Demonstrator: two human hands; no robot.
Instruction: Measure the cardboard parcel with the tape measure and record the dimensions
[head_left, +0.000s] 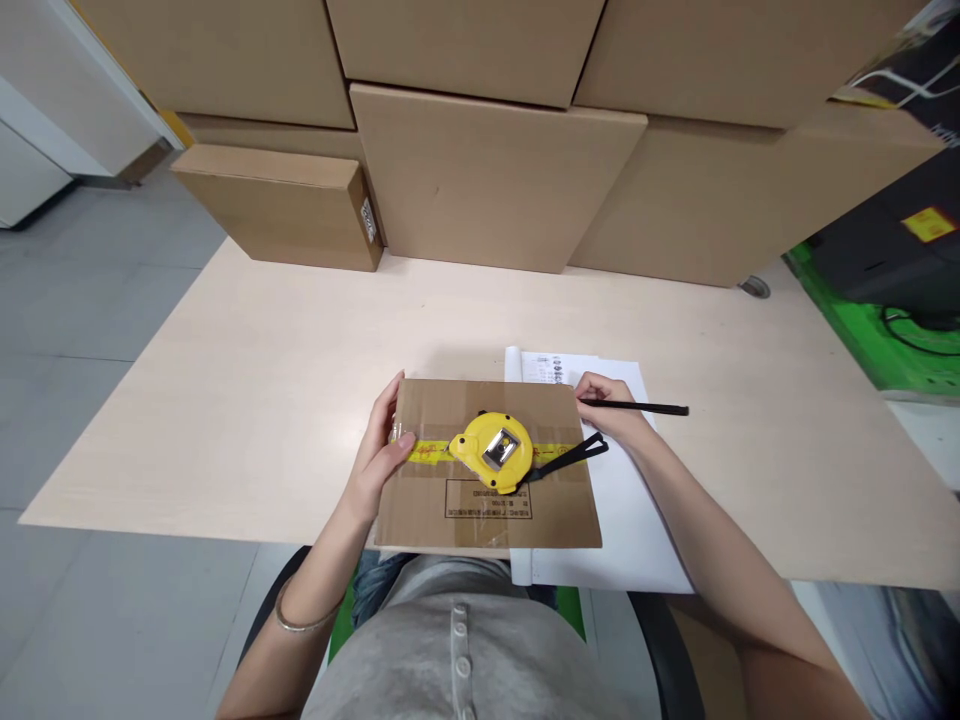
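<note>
A small cardboard box (420, 500) with printed text sits at the front of the table, in part over some white papers. My left hand (379, 450) grips its left side, thumb on top and fingers along the edge. On top of the box lies a yellow tape measure (480, 440) with a black strap (566, 458); yellow tape runs across the box beneath it. My right hand (609, 402) is closed round a black pen (649, 407) by the box's right edge, above the white papers (622, 520). The fingertips of that hand are partly hidden.
Stacked cardboard boxes (480, 180) line the back of the table, with a flatter box (300, 210) at the left. A dark device (892, 240) stands on a green surface at the right. A cable-hole cover (754, 287) sits in the tabletop (225, 400).
</note>
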